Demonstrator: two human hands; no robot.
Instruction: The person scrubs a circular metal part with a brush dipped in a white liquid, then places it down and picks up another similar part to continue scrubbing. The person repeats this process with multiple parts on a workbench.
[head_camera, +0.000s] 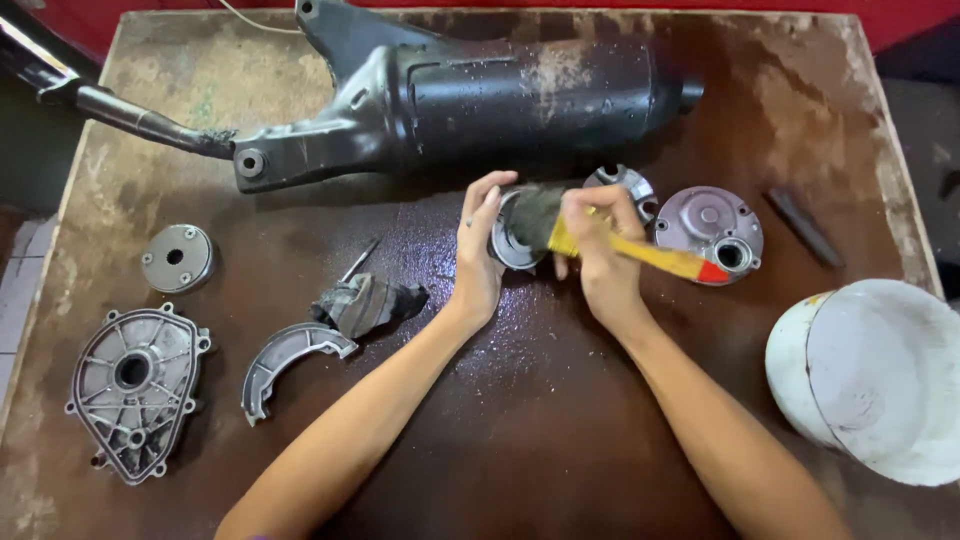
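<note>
Big brown worktable (520, 440), wet and stained, and across its far side lies a long black exhaust muffler (520, 95), long axis running left to right, its thin pipe trailing off to the left. At the right edge sits a white bucket (880, 375), tipped so I'm looking at its pale side; what's inside, I can't tell from here. Down at the left, a grey finned engine cover (135, 390), a small round metal disc (177, 257) above it, then a curved brake shoe (290, 362) and a dark crumpled rag (368, 303) just beside it. Right of centre, a round grey hub cover (712, 230).

Now the middle: the left hand (480, 255) is clamped on a round metal pulley piece (515, 232), held on edge off the table, fingers curled over its rim. The right hand (600, 250) is closed around a yellow-handled paintbrush (650, 255), handle pointing right and slightly down to its red tip, dark bristles pressed against the pulley between both hands.
</note>
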